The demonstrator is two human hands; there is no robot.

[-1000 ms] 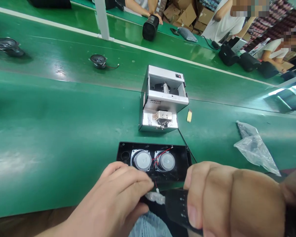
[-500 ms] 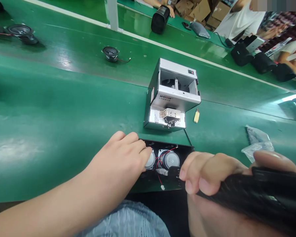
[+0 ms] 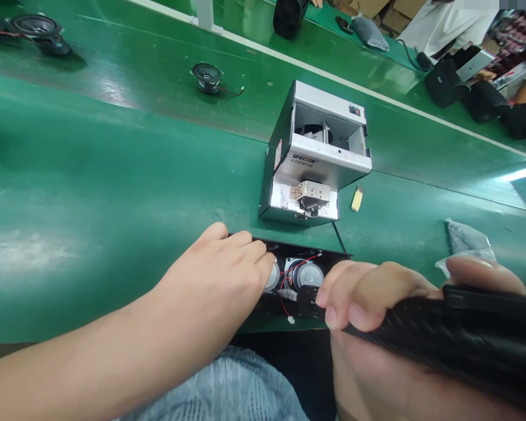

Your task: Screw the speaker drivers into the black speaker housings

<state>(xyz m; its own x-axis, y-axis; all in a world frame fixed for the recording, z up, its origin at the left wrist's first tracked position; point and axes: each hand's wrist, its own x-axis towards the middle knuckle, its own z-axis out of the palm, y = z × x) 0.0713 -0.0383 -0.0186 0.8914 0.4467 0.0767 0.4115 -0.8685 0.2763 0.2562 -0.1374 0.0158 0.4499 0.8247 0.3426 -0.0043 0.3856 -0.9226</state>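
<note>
In front of me lies a long black speaker housing (image 3: 269, 313) with round speakers set in it. One speaker (image 3: 309, 275) shows fully, with red wires and a small white plug (image 3: 291, 320). My left hand (image 3: 232, 266) is closed over the left part of the housing and partly covers another speaker (image 3: 272, 276); its fingertips are hidden. My right hand (image 3: 372, 292) wraps round a black electric screwdriver (image 3: 473, 333), thumb on top. The tool's nose points left, over the housing beside the speaker. Its tip cannot be made out.
Just beyond the housing stands a grey screw feeder (image 3: 328, 158). Right of it lie a small yellow piece (image 3: 357, 199) and a clear plastic bag (image 3: 469, 242). A loose speaker (image 3: 207, 78) sits farther back. Across the line, a person (image 3: 442, 26) is near several black speaker boxes (image 3: 486, 100).
The view has shifted slightly, so the feeder and bench appear higher and farther right. Both hands keep their hold on the housing and screwdriver.
</note>
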